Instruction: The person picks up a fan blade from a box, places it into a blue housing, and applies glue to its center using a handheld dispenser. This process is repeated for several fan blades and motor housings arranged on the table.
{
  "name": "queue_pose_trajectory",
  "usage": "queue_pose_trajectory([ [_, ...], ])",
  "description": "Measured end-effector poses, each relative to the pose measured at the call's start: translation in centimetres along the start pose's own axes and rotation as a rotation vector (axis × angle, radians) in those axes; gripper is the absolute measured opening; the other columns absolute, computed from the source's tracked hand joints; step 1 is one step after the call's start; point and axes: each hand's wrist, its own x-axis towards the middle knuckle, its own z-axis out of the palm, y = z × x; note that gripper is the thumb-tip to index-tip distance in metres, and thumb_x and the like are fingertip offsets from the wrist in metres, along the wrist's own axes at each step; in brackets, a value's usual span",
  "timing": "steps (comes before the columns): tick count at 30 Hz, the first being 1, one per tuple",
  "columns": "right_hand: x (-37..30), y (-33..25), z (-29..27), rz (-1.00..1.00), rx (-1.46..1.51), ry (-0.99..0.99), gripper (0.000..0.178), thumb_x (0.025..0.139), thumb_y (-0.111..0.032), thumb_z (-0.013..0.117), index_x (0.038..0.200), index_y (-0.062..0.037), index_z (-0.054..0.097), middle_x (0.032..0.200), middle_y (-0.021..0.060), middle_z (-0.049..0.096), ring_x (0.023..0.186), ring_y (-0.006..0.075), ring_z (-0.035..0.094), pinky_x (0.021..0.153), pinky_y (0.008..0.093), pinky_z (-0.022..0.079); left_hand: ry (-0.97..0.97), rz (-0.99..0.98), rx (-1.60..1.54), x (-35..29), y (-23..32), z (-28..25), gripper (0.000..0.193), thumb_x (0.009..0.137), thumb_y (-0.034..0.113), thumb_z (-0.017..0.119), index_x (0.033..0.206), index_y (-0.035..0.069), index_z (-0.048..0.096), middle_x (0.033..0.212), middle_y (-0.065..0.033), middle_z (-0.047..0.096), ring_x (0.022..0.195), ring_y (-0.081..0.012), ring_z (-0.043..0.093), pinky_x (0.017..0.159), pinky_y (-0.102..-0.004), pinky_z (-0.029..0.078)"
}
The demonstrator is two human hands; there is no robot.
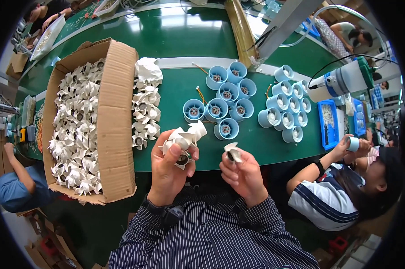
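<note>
Two or so white fan impellers (187, 138) are bunched in my left hand (170, 163), its thumb pressed over them and a dark hub ring facing me. My right hand (246, 171) pinches a single white impeller (232, 153) between thumb and fingers, apart from the left hand. Beyond my hands stand several light-blue round housings (216, 109) with open tops; motors and coils show inside, and orange wires stick out from some. Left of them a row of loose white impellers (146, 110) lies on the green table (175, 85).
A cardboard box (117, 116) heaped with white impellers stands at the left. More blue housings (281, 102), with white impellers inside, are grouped at the right near a blue tray (330, 130). A co-worker (332, 188) at the right holds a blue housing (352, 144). A metal post (283, 31) rises behind.
</note>
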Motion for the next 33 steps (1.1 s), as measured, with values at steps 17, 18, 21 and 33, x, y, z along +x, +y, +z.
queue_pose_trajectory([
  [17, 3.8, -5.9, 1.2, -0.587, -1.6, 0.378, 0.017, 0.1, -0.013, 0.072, 0.095, 0.0017, 0.066, 0.089, 0.0057, 0.062, 0.073, 0.0163, 0.058, 0.067, 0.0309, 0.045, -0.1, -0.176, 0.081, -0.2, -1.9, -4.9, 0.041, 0.097, 0.035, 0.08, 0.118, 0.005, 0.063, 0.086, -0.0114, 0.067, 0.072, -0.0205, 0.063, 0.048, -0.0285, 0.047],
  [18, 4.0, -5.9, 1.2, -0.585, -1.602, 0.378, 0.017, 0.1, -0.013, 0.072, 0.095, 0.0017, 0.066, 0.089, 0.0057, 0.062, 0.073, 0.0163, 0.058, 0.067, 0.0309, 0.045, -0.103, -0.175, 0.082, -0.2, -1.9, -4.8, 0.041, 0.096, 0.035, 0.08, 0.118, 0.005, 0.063, 0.086, -0.0115, 0.067, 0.072, -0.0205, 0.063, 0.048, -0.0287, 0.047],
  [21, 4.4, -6.0, 1.1, -0.611, -1.765, 0.329, 0.014, 0.095, -0.01, 0.075, 0.095, 0.0016, 0.067, 0.088, 0.0094, 0.063, 0.073, 0.0214, 0.058, 0.067, 0.035, 0.046, -0.111, -0.175, 0.091, 0.0, -1.9, -4.7, 0.041, 0.096, 0.036, 0.08, 0.117, 0.005, 0.064, 0.086, -0.0115, 0.067, 0.071, -0.0204, 0.063, 0.048, -0.0291, 0.047],
  [33, 4.8, -6.3, 3.8, -0.525, -1.931, 0.368, 0.01, 0.085, -0.011, 0.082, 0.09, -0.0036, 0.078, 0.089, 0.0099, 0.071, 0.084, 0.0275, 0.069, 0.074, 0.0398, 0.053, -0.166, -0.176, 0.184, -0.1, -2.1, -4.9, 0.04, 0.095, 0.03, 0.081, 0.118, 0.003, 0.064, 0.095, -0.0153, 0.071, 0.073, -0.0221, 0.069, 0.054, -0.0309, 0.052],
])
